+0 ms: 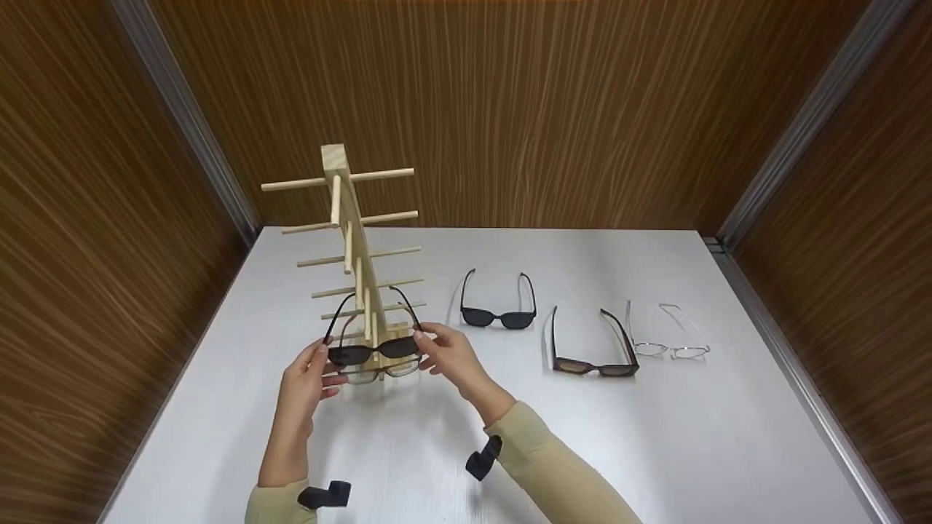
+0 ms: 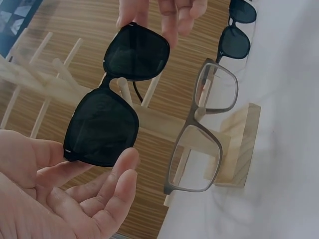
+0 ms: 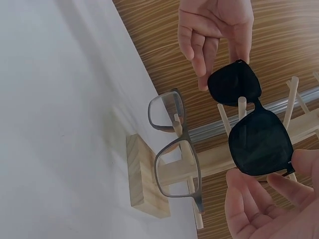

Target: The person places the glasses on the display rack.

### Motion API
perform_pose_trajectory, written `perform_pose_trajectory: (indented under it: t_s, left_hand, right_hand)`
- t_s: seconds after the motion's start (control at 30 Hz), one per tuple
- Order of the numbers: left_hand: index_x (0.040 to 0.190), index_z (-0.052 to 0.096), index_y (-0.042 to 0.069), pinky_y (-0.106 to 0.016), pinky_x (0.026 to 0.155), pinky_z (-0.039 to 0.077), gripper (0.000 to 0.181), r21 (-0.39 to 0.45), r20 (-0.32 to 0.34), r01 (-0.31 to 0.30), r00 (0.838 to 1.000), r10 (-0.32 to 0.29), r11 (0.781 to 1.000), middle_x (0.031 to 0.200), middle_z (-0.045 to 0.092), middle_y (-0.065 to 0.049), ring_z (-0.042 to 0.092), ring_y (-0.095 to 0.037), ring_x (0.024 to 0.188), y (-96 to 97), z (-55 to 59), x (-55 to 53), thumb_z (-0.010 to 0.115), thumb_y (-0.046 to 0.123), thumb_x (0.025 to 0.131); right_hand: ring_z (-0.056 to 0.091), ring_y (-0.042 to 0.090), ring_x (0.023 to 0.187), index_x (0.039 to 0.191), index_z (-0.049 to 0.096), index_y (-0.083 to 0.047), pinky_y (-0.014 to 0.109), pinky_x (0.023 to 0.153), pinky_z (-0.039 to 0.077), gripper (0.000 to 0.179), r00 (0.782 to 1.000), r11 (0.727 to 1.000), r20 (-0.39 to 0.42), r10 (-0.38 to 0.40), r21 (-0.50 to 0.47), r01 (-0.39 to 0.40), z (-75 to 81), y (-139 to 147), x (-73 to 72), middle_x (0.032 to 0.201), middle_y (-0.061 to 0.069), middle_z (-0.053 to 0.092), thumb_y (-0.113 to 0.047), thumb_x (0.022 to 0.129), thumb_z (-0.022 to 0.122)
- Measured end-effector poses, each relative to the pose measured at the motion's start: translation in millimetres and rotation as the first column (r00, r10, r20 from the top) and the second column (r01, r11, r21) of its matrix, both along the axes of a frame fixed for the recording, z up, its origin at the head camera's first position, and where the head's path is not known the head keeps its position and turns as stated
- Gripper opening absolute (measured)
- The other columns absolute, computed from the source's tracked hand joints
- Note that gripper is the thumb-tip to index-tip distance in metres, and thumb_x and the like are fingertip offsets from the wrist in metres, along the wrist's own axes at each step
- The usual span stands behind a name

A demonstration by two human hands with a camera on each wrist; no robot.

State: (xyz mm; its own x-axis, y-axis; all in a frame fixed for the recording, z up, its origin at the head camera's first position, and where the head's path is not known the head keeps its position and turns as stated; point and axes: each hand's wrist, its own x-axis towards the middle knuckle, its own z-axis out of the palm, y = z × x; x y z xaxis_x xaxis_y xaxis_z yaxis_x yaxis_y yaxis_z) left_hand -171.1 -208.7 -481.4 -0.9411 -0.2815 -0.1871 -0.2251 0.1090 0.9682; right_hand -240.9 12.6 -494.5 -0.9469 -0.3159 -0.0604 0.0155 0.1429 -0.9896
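Observation:
Both hands hold one pair of black sunglasses point(image 1: 399, 348) by its two sides, in front of a wooden eyewear stand point(image 1: 364, 269) with rows of pegs. My left hand point(image 1: 300, 386) pinches the left hinge, and my right hand point(image 1: 455, 360) pinches the right one. The temples point back toward the stand. In the left wrist view, a peg tip shows near the nose bridge; whether it touches the frame I cannot tell. Just below, grey-framed clear eyeglasses point(image 2: 192, 129) hang on the stand's lowest pegs, close to its wooden base point(image 2: 241, 147).
On the white table point(image 1: 655, 451) to the right lie black sunglasses point(image 1: 517, 320), dark-framed brown-tinted sunglasses point(image 1: 617, 370) and thin metal-framed eyeglasses point(image 1: 688, 353). Wood-grain panels point(image 1: 524, 109) enclose the back and sides. The upper pegs stick out left, right and forward.

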Motion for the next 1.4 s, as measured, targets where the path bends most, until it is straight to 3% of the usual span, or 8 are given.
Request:
perform_pose_trajectory:
  t_s: [0.17, 0.47, 0.63, 0.77, 1.03, 1.23, 1.4]
  left_hand:
    - [0.140, 0.040, 0.006, -0.031, 0.069, 0.052, 0.045, -0.012, 0.020, 0.002, 1.000, -0.002, 1.000, 0.108, 0.060, -0.025, 0.066, -0.023, 0.082, -1.2, -1.9, 0.7, 0.037, 0.030, 0.101]
    - [0.139, 0.040, 0.005, -0.030, 0.067, 0.052, 0.049, 0.004, 0.021, 0.002, 1.000, -0.002, 1.000, 0.105, 0.062, -0.025, 0.066, -0.022, 0.080, -2.4, -5.8, 0.4, 0.039, 0.035, 0.100]
    - [0.140, 0.039, 0.006, -0.031, 0.068, 0.052, 0.051, 0.000, 0.018, -0.011, 1.000, 0.011, 1.000, 0.108, 0.061, -0.026, 0.066, -0.026, 0.084, -2.7, -8.5, 1.2, 0.039, 0.038, 0.100]
    - [0.140, 0.039, 0.007, -0.030, 0.069, 0.052, 0.053, -0.009, 0.011, -0.028, 1.000, 0.028, 1.000, 0.108, 0.062, -0.024, 0.066, -0.027, 0.084, -3.3, -10.0, 3.8, 0.040, 0.040, 0.099]
    - [0.139, 0.040, 0.006, -0.029, 0.070, 0.051, 0.056, -0.028, 0.014, -0.036, 0.999, 0.037, 0.999, 0.112, 0.061, -0.023, 0.065, -0.026, 0.085, -6.6, -14.6, 12.6, 0.041, 0.044, 0.098]
    - [0.134, 0.047, 0.006, -0.031, 0.073, 0.051, 0.049, -0.054, 0.016, -0.045, 0.999, 0.046, 0.998, 0.113, 0.060, -0.022, 0.064, -0.026, 0.089, -6.4, -18.8, 18.0, 0.040, 0.040, 0.099]
    - [0.130, 0.050, 0.005, -0.031, 0.073, 0.051, 0.048, -0.049, 0.020, -0.078, 0.997, 0.079, 0.996, 0.111, 0.062, -0.019, 0.064, -0.023, 0.088, -6.2, -29.1, 20.6, 0.042, 0.040, 0.098]
  right_hand:
    - [0.066, 0.034, 0.071, 0.128, 0.054, -0.004, 0.035, 0.059, 0.053, 0.042, 1.000, 1.000, 0.007, -0.008, 0.009, 0.008, -3.6, -2.0, -0.2, 0.090, 0.023, 0.064, -0.029, 0.094, 0.056]
    - [0.066, 0.032, 0.070, 0.128, 0.054, -0.003, 0.043, 0.063, 0.054, 0.043, 0.999, 1.000, 0.034, -0.017, 0.001, 0.017, -5.5, -2.2, 0.8, 0.088, 0.023, 0.066, -0.028, 0.094, 0.056]
    - [0.067, 0.032, 0.070, 0.128, 0.054, -0.004, 0.037, 0.060, 0.053, 0.042, 0.999, 1.000, 0.038, -0.019, -0.002, 0.019, -6.3, -1.9, 0.2, 0.090, 0.023, 0.066, -0.029, 0.094, 0.055]
    - [0.067, 0.028, 0.069, 0.125, 0.056, -0.004, 0.034, 0.059, 0.053, 0.039, 0.999, 1.000, 0.047, -0.015, 0.004, 0.014, -7.9, 1.5, 0.9, 0.090, 0.023, 0.066, -0.029, 0.095, 0.053]
    - [0.067, 0.025, 0.070, 0.118, 0.059, -0.002, 0.038, 0.065, 0.054, 0.036, 0.994, 0.999, 0.099, -0.040, -0.022, 0.043, -13.3, 13.2, 1.0, 0.084, 0.012, 0.068, -0.029, 0.095, 0.053]
    - [0.066, 0.034, 0.074, 0.115, 0.059, 0.004, 0.042, 0.067, 0.054, 0.030, 0.992, 0.997, 0.117, -0.051, -0.046, 0.056, -21.7, 22.9, 0.6, 0.088, 0.020, 0.066, -0.019, 0.097, 0.050]
    - [0.067, 0.027, 0.071, 0.115, 0.059, 0.002, 0.038, 0.065, 0.054, 0.031, 0.987, 0.996, 0.151, -0.057, -0.058, 0.067, -29.9, 31.0, 2.6, 0.086, 0.016, 0.067, -0.021, 0.096, 0.052]
